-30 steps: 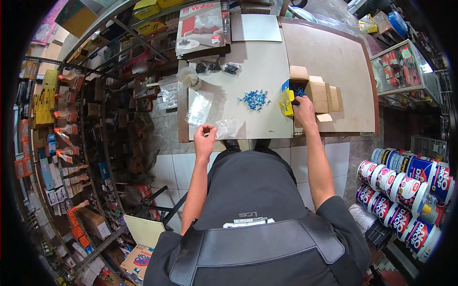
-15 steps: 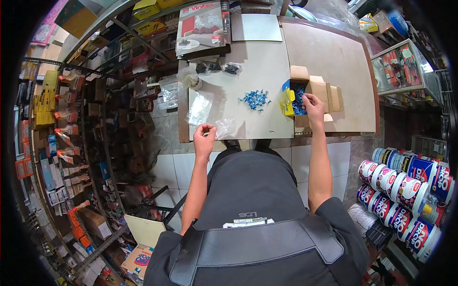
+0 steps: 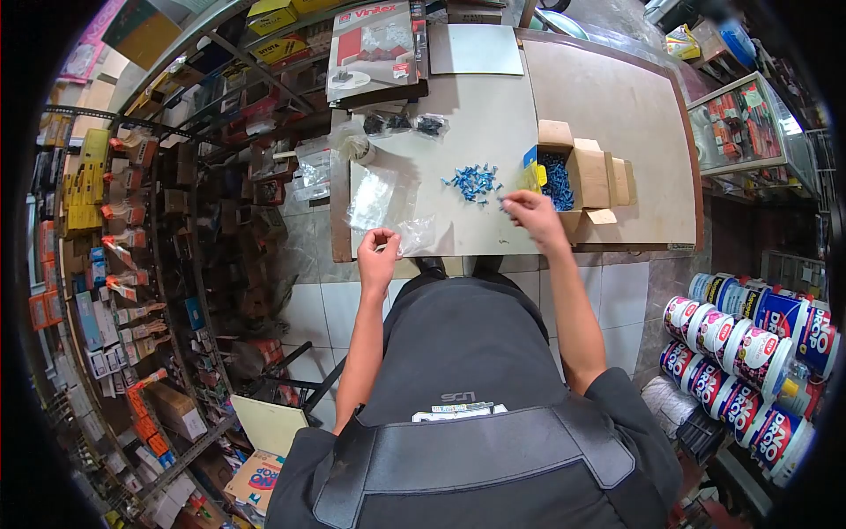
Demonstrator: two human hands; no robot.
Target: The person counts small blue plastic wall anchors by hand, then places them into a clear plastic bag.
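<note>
At the table's near edge my left hand [image 3: 377, 254] is closed in a pinch on a small clear plastic bag [image 3: 416, 234]. My right hand [image 3: 536, 219] is over the table, left of an open carton [image 3: 592, 176], with thumb and fingers pinched together. Something small and bluish shows at its fingertips, apparently one of the small blue screws. A loose pile of these small blue screws [image 3: 474, 182] lies just beyond that hand, to its left. More blue screws [image 3: 557, 183] fill the carton, whose yellow-and-blue flap [image 3: 531, 172] is partly hidden by my fingers.
Left on the table [image 3: 608, 97] lie more clear bags [image 3: 374, 198], a small container [image 3: 357, 150] and bags of black parts [image 3: 430, 127]. A large Vinilex box [image 3: 374, 48] stands at the back. Stocked shelves [image 3: 132, 264] line the left; paint buckets [image 3: 731, 379] are stacked right.
My right hand has moved left out of the carton toward the blue pile, fingers still pinched. My left hand stays at the plastic bag.
</note>
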